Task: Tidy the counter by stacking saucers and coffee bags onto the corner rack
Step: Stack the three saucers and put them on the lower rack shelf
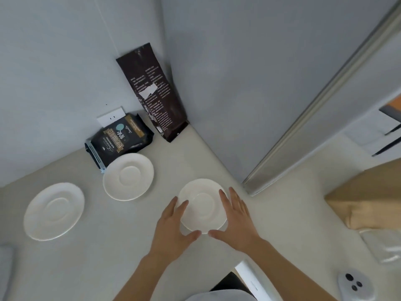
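Three white saucers are on the pale counter (108, 261). My left hand (173, 231) and my right hand (236, 218) clasp the nearest saucer (202, 205) from both sides, thumbs meeting at its near rim; a shadow under it suggests it is slightly raised. A second saucer (128, 176) lies further back, touching a short black coffee bag (119, 140) that lies against the left wall. The third saucer (53, 210) lies at the far left. A tall dark coffee bag (154, 92) stands leaning into the wall corner. No rack is in view.
A white wall socket (110, 118) sits behind the short bag. A metal-edged panel (314, 109) runs diagonally at the right. A brown paper bag (364, 196), a clear plastic wrapper (384, 246) and a white device with black buttons (353, 283) lie at the right.
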